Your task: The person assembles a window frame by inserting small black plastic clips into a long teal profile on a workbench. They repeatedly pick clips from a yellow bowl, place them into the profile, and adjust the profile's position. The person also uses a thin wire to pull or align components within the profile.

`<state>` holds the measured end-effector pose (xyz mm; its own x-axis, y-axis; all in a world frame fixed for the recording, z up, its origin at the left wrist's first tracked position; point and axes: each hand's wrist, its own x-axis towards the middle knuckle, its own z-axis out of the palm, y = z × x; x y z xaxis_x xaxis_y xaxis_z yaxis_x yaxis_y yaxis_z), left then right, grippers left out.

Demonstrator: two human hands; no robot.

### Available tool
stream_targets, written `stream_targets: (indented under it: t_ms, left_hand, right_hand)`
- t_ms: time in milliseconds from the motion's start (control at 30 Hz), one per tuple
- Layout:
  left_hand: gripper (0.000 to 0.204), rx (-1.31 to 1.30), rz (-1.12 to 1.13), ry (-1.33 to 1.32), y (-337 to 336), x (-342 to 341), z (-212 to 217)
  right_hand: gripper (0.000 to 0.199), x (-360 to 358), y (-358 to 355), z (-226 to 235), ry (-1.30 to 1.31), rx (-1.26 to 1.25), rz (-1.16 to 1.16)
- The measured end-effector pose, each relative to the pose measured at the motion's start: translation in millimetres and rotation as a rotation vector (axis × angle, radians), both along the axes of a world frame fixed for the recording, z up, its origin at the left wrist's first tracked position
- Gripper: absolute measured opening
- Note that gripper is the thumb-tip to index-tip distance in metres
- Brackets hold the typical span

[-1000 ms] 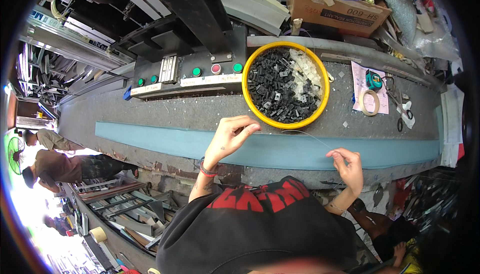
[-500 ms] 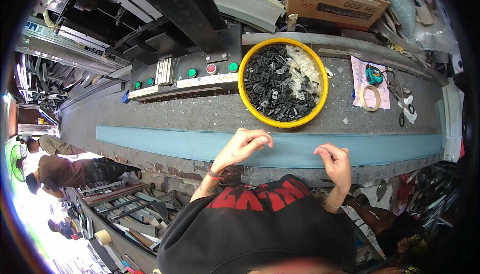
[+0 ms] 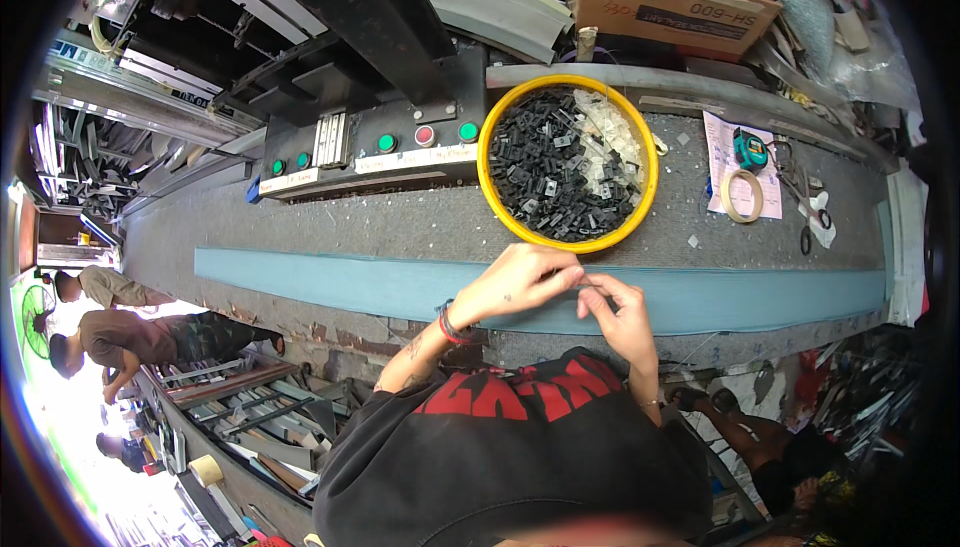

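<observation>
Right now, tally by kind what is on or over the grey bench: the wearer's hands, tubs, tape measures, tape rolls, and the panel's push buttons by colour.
Wearer's left hand and right hand: 2
Yellow tub: 1
Tape measure: 1
Beige tape roll: 1
Green push buttons: 4
Red push button: 1
Total: 10

1 tape measure (image 3: 750, 150) and 1 tape roll (image 3: 727, 203) on pale paper (image 3: 721, 147).

Long, flat, blue-grey strip (image 3: 760, 297), matte & approx. smooth, lies lengthwise, L to R, along near side of grey bench (image 3: 380, 222); mid partly hidden, L end looks narrower, R pt. wider.
</observation>
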<state>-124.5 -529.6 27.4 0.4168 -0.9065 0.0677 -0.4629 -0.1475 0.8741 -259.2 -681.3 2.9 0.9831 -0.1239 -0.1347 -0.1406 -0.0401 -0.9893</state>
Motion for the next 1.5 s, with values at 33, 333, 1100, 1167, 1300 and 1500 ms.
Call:
stream_targets:
  t_ms: [33,333,1100,1167,1300,1500]
  left_hand:
    - [0.024,-0.004,0.042,0.025,-3.9,7.1,-1.6]
    - [0.009,0.104,0.434,-0.808,-51.7,70.3,-23.5]
    - [0.010,0.056,0.423,-0.907,-79.8,93.8,-17.7]
    - [0.007,-0.148,0.464,-0.700,-77.6,90.0,-14.7]
    - [0.011,-0.506,0.389,0.412,-66.7,70.9,-7.3]
    - [0.024,-0.684,0.287,1.154,-50.9,38.5,-3.7]
  right_hand:
    - [0.024,1.5,1.6,-3.1,-0.058,0.020,-0.062]
    - [0.024,-1.0,-6.1,-15.9,-0.124,0.015,-0.418]
    - [0.018,6.6,-11.5,-19.9,-0.193,-0.080,-0.535]
    - [0.016,11.3,-8.9,-14.1,-0.235,-0.022,-0.534]
    - [0.013,27.4,-2.1,6.1,-0.295,0.051,-0.502]
    - [0.018,45.4,7.7,36.3,-0.317,0.128,-0.383]
